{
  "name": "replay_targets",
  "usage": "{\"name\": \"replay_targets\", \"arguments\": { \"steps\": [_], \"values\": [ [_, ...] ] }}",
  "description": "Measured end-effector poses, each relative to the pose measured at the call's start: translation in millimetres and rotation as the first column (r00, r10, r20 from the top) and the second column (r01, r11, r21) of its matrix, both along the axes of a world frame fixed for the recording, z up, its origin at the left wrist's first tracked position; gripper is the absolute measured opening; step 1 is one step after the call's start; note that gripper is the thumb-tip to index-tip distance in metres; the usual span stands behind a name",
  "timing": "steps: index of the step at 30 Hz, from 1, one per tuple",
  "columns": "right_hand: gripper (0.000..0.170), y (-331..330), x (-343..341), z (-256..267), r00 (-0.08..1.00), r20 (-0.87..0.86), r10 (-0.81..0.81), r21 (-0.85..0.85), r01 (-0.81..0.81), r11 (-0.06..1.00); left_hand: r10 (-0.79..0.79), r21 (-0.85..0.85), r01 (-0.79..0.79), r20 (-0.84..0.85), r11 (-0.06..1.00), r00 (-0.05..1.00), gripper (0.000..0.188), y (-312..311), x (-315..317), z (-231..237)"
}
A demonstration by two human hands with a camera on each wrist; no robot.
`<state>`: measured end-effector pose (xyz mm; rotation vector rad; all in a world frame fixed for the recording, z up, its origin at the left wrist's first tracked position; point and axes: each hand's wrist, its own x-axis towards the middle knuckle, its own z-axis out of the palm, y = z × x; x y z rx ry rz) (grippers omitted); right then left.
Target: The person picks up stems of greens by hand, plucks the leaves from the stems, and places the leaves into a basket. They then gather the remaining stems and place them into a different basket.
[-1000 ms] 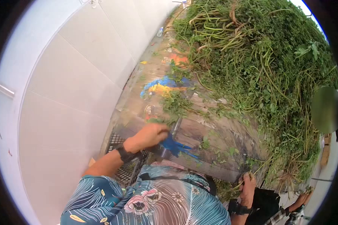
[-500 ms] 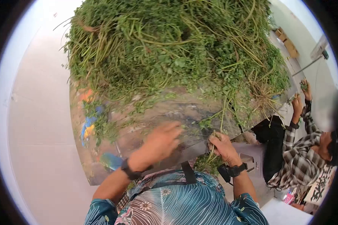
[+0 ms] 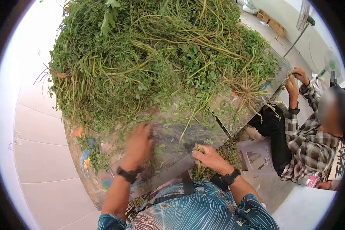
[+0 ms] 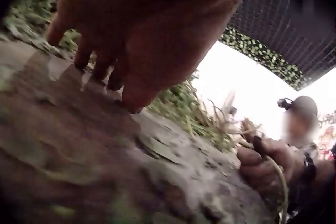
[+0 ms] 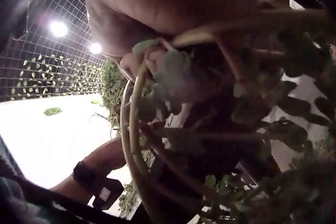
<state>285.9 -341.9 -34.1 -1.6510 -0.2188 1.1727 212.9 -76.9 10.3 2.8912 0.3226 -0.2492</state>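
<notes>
My right hand (image 3: 211, 158) grips a few long green stems (image 5: 137, 124) near the table's front edge. Small round leaves hang from them, close to the lens in the right wrist view. My left hand (image 3: 138, 145), blurred in the head view, is over the wooden tabletop (image 3: 168, 134). Its straight, spread fingertips (image 4: 131, 100) reach down right at the surface, among loose leaf scraps, in the left wrist view. Beyond both hands lies a big heap of leafy green plants (image 3: 149, 65), with one long stem (image 3: 186, 128) trailing towards me.
Pale roots (image 3: 247, 92) fan out at the heap's right side. Blue and yellow patches (image 3: 85, 159) mark the table's left end, near a white wall (image 3: 42, 149). On the right, a person in a checked shirt (image 3: 308, 145) sits beside a plastic stool (image 3: 257, 155).
The head view has swung to the right. My left hand has gone from the table's left end to its middle, onto the tabletop. My right hand keeps its grip on the stems.
</notes>
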Motion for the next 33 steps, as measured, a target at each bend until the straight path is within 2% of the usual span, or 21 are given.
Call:
{"name": "replay_targets", "arguments": {
  "steps": [1, 2, 4, 7, 10, 12, 14, 16, 18, 20, 23, 26, 28, 29, 32, 33],
  "values": [
    [0.057, 0, 0, -2, 1.000, 0.005, -0.005, -0.007, 0.005, 1.000, 0.056, 0.033, -0.057, 0.025, 0.998, 0.998, 0.057, 16, -13, -2],
    [0.042, 1, 0, 2, 0.999, -0.024, -0.028, 0.017, 0.028, 0.999, 0.111, 0.064, -0.114, 0.053, 0.991, 0.992, 0.057, 32, -30, -7],
    [0.020, 3, -1, 14, 0.994, -0.081, -0.067, 0.064, 0.072, 0.995, 0.188, -0.019, -0.187, 0.163, 0.982, 0.969, 0.056, 54, -66, -21],
    [0.021, 3, 3, 23, 0.996, -0.086, -0.021, 0.076, 0.028, 0.997, 0.291, -0.021, -0.291, 0.158, 0.956, 0.944, 0.053, 51, -105, -9],
    [0.022, 3, 3, 21, 0.993, -0.114, -0.022, 0.096, 0.033, 0.995, 0.308, 0.009, -0.318, 0.220, 0.948, 0.926, 0.044, 44, -126, -2],
    [0.023, 3, 3, 23, 0.992, -0.124, -0.013, 0.095, 0.025, 0.995, 0.381, -0.236, -0.341, 0.152, 0.910, 0.912, 0.038, 33, -119, 1],
    [0.023, 2, 3, 24, 0.991, -0.134, -0.011, 0.106, 0.025, 0.994, 0.408, -0.461, -0.329, 0.080, 0.824, 0.909, 0.030, 8, -97, 13],
    [0.024, 2, 2, 19, 0.988, -0.151, -0.016, 0.129, 0.036, 0.991, 0.226, -0.514, -0.149, 0.090, 0.845, 0.970, 0.029, -16, -63, 31],
    [0.024, 2, -1, 18, 0.988, -0.143, -0.050, 0.108, 0.066, 0.992, 0.062, -0.544, 0.033, 0.155, 0.838, 0.986, 0.030, -36, -26, 44],
    [0.026, 2, 0, 13, 0.991, -0.128, -0.046, 0.133, 0.063, 0.989, -0.119, -0.455, 0.234, 0.267, 0.859, 0.956, 0.031, -51, 9, 43],
    [0.026, 0, 1, 5, 0.990, -0.139, -0.010, 0.189, 0.036, 0.981, -0.277, -0.353, 0.396, 0.342, 0.848, 0.898, 0.034, -75, 58, 35],
    [0.025, 2, 2, 9, 0.986, -0.162, -0.025, 0.179, 0.055, 0.982, -0.355, -0.306, 0.445, 0.307, 0.842, 0.883, 0.040, -93, 97, 13],
    [0.027, 3, 0, 1, 0.990, -0.137, -0.047, 0.194, 0.073, 0.978, -0.350, -0.203, 0.405, 0.259, 0.892, 0.900, 0.041, -98, 109, -7],
    [0.027, 2, 0, 0, 0.990, -0.133, -0.050, 0.184, 0.074, 0.980, -0.340, -0.151, 0.379, 0.235, 0.913, 0.911, 0.041, -99, 111, -16],
    [0.029, 2, 1, 3, 0.992, -0.126, -0.021, 0.169, 0.042, 0.985, -0.229, -0.197, 0.293, 0.294, 0.936, 0.928, 0.033, -82, 103, -22],
    [0.030, -1, 5, 14, 0.993, -0.119, 0.010, 0.171, 0.010, 0.985, -0.212, -0.189, 0.265, 0.260, 0.946, 0.942, 0.030, -72, 98, -23]
  ]
}}
